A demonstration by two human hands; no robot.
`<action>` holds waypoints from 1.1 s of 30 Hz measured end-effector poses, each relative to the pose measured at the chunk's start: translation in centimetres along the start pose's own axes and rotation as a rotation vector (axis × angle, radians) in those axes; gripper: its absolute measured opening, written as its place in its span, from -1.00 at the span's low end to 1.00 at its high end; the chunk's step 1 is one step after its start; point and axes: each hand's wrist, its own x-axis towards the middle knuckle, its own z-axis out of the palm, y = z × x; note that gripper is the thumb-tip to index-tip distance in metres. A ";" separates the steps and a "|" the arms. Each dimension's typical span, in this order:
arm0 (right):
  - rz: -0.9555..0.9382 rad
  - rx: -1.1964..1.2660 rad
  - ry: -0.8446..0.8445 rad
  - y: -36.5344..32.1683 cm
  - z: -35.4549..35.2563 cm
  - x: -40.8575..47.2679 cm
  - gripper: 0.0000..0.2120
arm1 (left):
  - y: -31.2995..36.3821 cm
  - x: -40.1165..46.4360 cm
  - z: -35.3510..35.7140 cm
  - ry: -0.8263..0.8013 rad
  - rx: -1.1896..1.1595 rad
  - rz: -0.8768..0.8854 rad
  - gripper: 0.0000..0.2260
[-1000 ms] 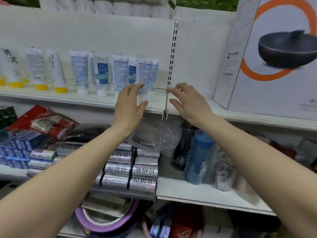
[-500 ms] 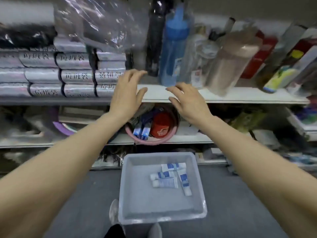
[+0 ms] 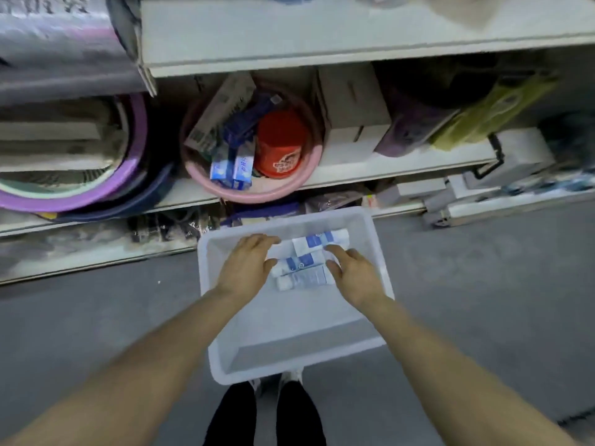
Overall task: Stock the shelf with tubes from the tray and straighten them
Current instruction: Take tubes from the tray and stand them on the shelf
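A pale grey plastic tray sits on the grey floor in front of the shelf, and everything here is placed by it. In the tray's far half lies a small cluster of white tubes with blue labels, lying flat and at differing angles, some touching each other; the near half of the tray shows only its bare bottom. The left hand reaches into the tray from its left side, fingers extended and relaxed, fingertips at the left edge of the cluster, though whether they actually touch a tube cannot be told; it holds nothing. The right hand reaches in from the tray's right side, fingers loosely spread and slightly bent over the right end of the tubes, with nothing gripped; contact there is also unclear. Just beyond the tray's far rim, on a low board of the shelf, stands a pink basin holding a red tub and some blue and white boxes. To the left of the basin, a purple rimmed basin leans on the same board. At the tray's near edge, the person's dark trouser legs and pale shoes show.
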 end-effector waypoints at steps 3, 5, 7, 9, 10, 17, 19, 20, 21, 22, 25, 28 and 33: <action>0.088 -0.038 -0.140 0.5 5.1 0.3 -0.60 | -2.5 0.6 3.8 -0.092 0.015 -0.011 -0.63; 0.147 -0.017 -0.173 0.7 7.9 0.6 -0.60 | -3.7 1.4 5.9 -0.135 0.012 -0.008 -0.63; 0.207 0.027 -0.184 0.7 10.1 1.2 -0.59 | -4.7 2.6 7.8 -0.188 0.006 -0.009 -0.62; 0.258 0.077 -0.195 0.7 12.0 1.9 -0.59 | -5.6 3.9 9.5 -0.238 -0.002 -0.004 -0.61; 0.282 0.100 -0.205 0.7 12.8 2.2 -0.59 | -5.9 4.5 10.3 -0.256 -0.005 0.001 -0.60; 0.352 0.165 -0.145 1.0 15.8 3.9 -0.60 | -6.7 7.1 14.3 -0.376 0.002 0.029 -0.59; 0.379 0.179 -0.112 0.9 16.3 3.3 -0.64 | -6.8 7.0 14.7 -0.391 -0.006 0.028 -0.62; 0.396 0.196 -0.091 0.9 16.5 3.0 -0.67 | -6.7 6.9 14.8 -0.397 -0.009 0.027 -0.64; 0.415 0.220 -0.071 1.0 16.7 2.7 -0.69 | -6.6 6.6 15.0 -0.405 -0.007 0.025 -0.65; 0.430 0.243 -0.055 1.1 16.8 2.5 -0.70 | -6.6 6.4 15.1 -0.414 0.003 0.025 -0.66; 0.460 0.298 -0.009 1.4 17.0 2.3 -0.66 | -6.7 5.5 15.5 -0.437 0.044 0.023 -0.66; 0.491 0.293 0.008 1.8 17.1 2.9 -0.59 | -7.1 4.6 15.0 -0.451 0.040 0.014 -0.68; 0.427 0.154 -0.126 2.7 16.0 3.1 -0.64 | -7.6 2.7 12.6 -0.473 -0.018 -0.047 -0.72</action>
